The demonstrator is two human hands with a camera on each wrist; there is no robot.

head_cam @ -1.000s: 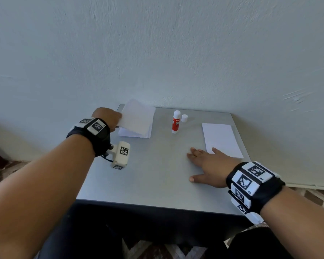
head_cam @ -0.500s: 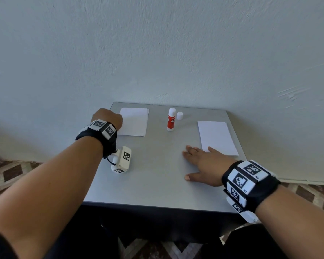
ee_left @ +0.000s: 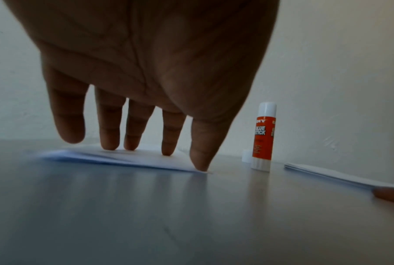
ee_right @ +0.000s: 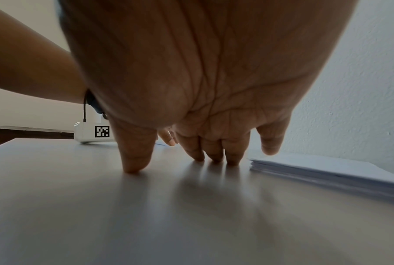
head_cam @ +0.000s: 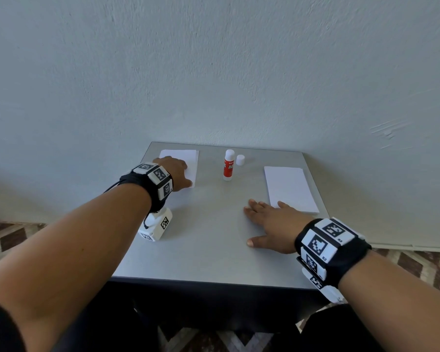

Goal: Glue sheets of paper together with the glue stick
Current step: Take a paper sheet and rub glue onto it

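Observation:
At the table's far left lies a small pile of white paper sheets (head_cam: 188, 161) (ee_left: 146, 159). My left hand (head_cam: 179, 174) (ee_left: 146, 143) rests on it, straight fingers and thumb pressing down. A red and white glue stick (head_cam: 228, 165) (ee_left: 262, 138) stands upright, uncapped, at the far middle, its white cap (head_cam: 240, 160) beside it. A second stack of white sheets (head_cam: 290, 189) (ee_right: 327, 170) lies at the right. My right hand (head_cam: 267, 219) (ee_right: 191, 157) lies flat on the bare table just left of that stack, fingers spread, holding nothing.
The grey table (head_cam: 208, 250) is small and stands against a pale wall (head_cam: 214, 72). The left wrist camera box (head_cam: 158, 227) hangs close above the table near its left edge. Patterned floor shows at both sides.
My left hand, which held a sheet lifted over the left pile, has laid it down and now presses flat on it. The right hand has stayed in place.

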